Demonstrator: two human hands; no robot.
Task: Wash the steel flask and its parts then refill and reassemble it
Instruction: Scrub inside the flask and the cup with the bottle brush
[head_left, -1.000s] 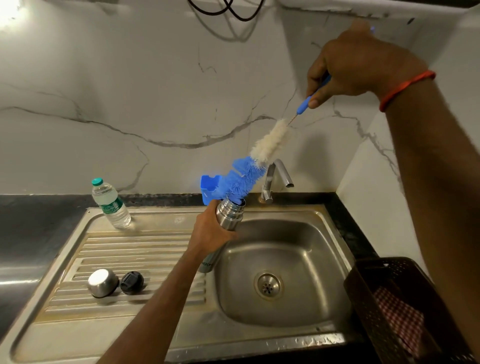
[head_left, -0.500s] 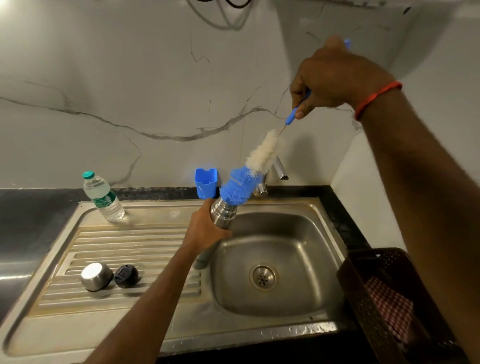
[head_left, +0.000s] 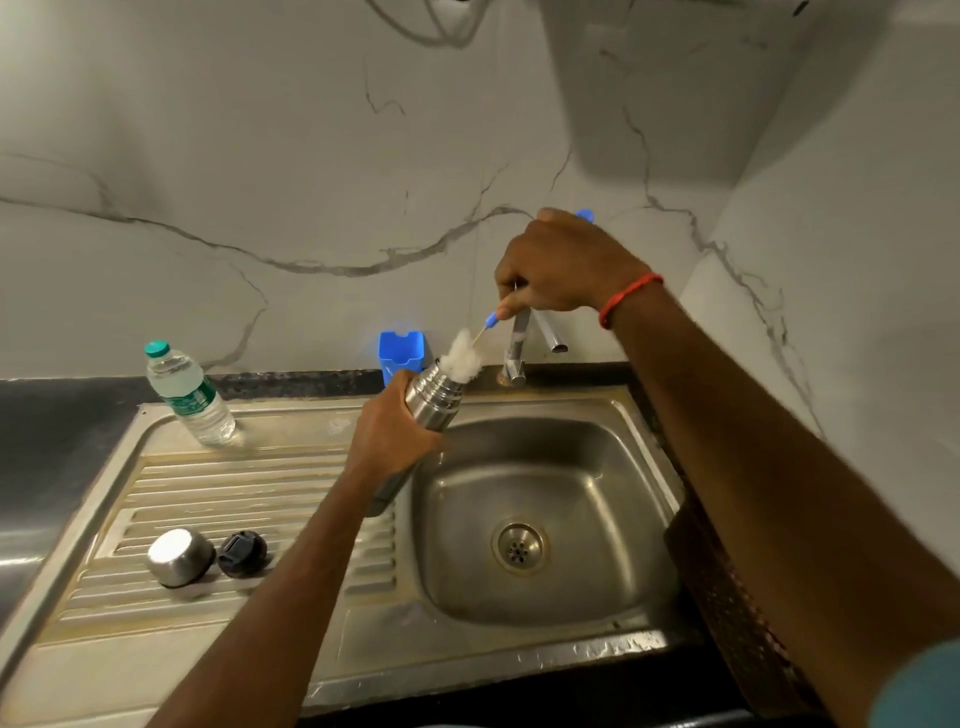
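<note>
My left hand (head_left: 387, 441) grips the steel flask (head_left: 430, 397), tilted with its mouth toward the tap, over the left edge of the sink basin (head_left: 613, 467). My right hand (head_left: 558, 267) holds the blue handle of a bottle brush (head_left: 462, 358). Only the brush's white bristles show above the flask's mouth; its blue part is hidden inside. The steel cap (head_left: 179, 556) and the black stopper (head_left: 242, 553) lie side by side on the ribbed drainboard (head_left: 234, 483).
A plastic water bottle (head_left: 189, 395) stands at the drainboard's back left. A blue holder (head_left: 400, 353) sits by the marble wall behind the flask. The tap (head_left: 519, 343) rises behind the basin. A dark basket (head_left: 727, 613) lies under my right forearm.
My right hand came down and pushed the brush deep into the flask; the blue bristles went inside. My left hand kept its hold on the flask.
</note>
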